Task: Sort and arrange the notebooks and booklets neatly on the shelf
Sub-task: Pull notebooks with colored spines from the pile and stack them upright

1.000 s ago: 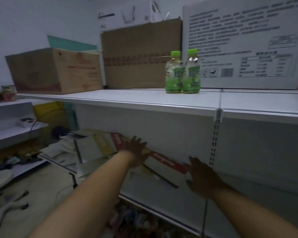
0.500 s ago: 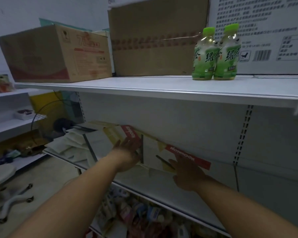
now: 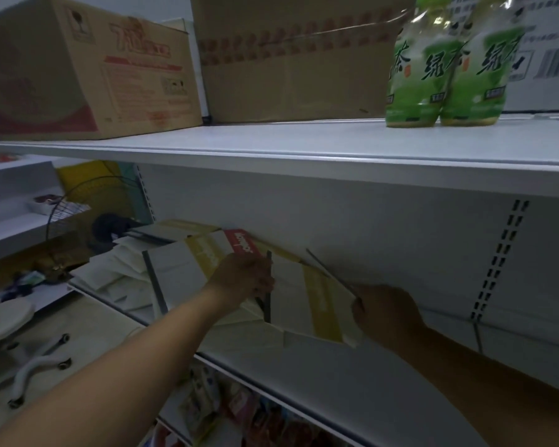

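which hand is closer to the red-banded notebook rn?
Left. The left hand sits just below the red-banded notebook; the right hand is farther right, holding a yellow-banded notebook.

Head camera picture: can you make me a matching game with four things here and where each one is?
Things:
1. green bottles
2. printed cardboard box
3. left hand
4. right hand

Places:
A. upper shelf, left end
B. holding the yellow-banded notebook at its right edge
C. upper shelf, right side
D. just below the red-banded notebook

Pairs: 1-C; 2-A; 3-D; 4-B
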The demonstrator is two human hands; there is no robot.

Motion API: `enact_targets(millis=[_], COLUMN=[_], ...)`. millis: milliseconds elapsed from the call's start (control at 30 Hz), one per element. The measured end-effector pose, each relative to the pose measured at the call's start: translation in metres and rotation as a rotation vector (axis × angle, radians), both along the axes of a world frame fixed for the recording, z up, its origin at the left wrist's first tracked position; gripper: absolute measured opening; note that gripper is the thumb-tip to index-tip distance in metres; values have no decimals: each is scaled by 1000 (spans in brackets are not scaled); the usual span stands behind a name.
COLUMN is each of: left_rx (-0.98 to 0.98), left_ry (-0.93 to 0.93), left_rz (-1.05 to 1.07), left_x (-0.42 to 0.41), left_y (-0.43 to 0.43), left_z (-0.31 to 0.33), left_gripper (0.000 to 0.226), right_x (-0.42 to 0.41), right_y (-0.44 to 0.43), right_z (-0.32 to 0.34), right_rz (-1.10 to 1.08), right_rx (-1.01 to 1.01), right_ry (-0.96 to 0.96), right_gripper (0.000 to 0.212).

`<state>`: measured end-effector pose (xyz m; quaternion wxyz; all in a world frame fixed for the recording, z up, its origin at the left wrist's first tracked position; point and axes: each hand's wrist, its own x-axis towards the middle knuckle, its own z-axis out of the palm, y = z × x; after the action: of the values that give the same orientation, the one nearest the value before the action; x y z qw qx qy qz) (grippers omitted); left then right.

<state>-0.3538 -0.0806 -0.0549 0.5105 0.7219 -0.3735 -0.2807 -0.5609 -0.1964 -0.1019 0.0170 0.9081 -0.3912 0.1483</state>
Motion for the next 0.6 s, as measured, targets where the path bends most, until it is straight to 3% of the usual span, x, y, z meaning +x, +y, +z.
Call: enact_targets(millis=[100,233,333,433,533,600], left_rx=[14,-128,-280,-361,-287,-196], left_ry=[438,665,530,500,450,403], left_rz=[-150,-289,-171,-99,-60,-57], left_x=[-4,-1,25,74,124,147], left_y=[-13,-31,-29,-15,-7,-5], left_z=[5,4,5,11,10,7], left_gripper=[36,37,33,32,25,30], right_x=[36,87,111,122,131,136], right_y=[15,45,54,48,42,39], right_z=[27,45,42,25,3,-6], right_rz=[21,214,332,207,-71,-106], right_rx=[25,44,150,297,453,481], right_ry=[-134,-233,-312,-419,-187,8], right_gripper=[30,32,33,42,68,63])
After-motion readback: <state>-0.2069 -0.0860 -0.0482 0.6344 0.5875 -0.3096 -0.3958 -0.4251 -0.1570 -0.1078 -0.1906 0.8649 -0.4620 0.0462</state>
